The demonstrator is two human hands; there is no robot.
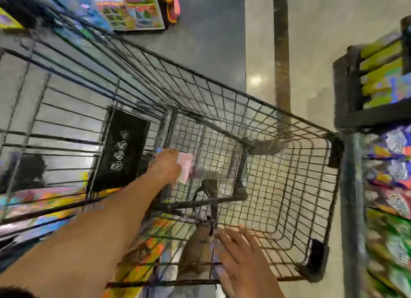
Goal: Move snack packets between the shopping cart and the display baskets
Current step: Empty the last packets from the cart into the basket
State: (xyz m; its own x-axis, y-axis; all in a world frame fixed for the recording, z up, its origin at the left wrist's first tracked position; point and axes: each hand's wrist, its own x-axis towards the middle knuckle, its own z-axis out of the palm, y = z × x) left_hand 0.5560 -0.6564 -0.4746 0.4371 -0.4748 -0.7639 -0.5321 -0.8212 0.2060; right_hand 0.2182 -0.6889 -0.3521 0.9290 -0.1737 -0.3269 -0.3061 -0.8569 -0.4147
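Nearest, the right hand is hovering over the near end of the shopping cart, its fingers spread wide and straight, gripping nothing; whether they are touching the wire rim is too blurred to tell. Just left of that hand, below the cart's near rim, a brown blurred shape is showing through the wires, and bright orange and yellow packaging is lying beneath the cart's near left side.

Farther in, the left hand is reaching down inside the cart on a long bare forearm, holding a pale pink snack packet low against the cart's wire floor, near the left wall. Its fingers are curling around the packet's left edge, though blur is hiding their exact lie. Beside that hand, on the cart's left wall, a black panel with white symbols is hanging.

Right of the cart, display baskets are standing close to its right rim, carrying yellow and purple packets above and mixed colourful packets below. Beyond the cart's far end, bright boxed goods are lying on the grey floor.
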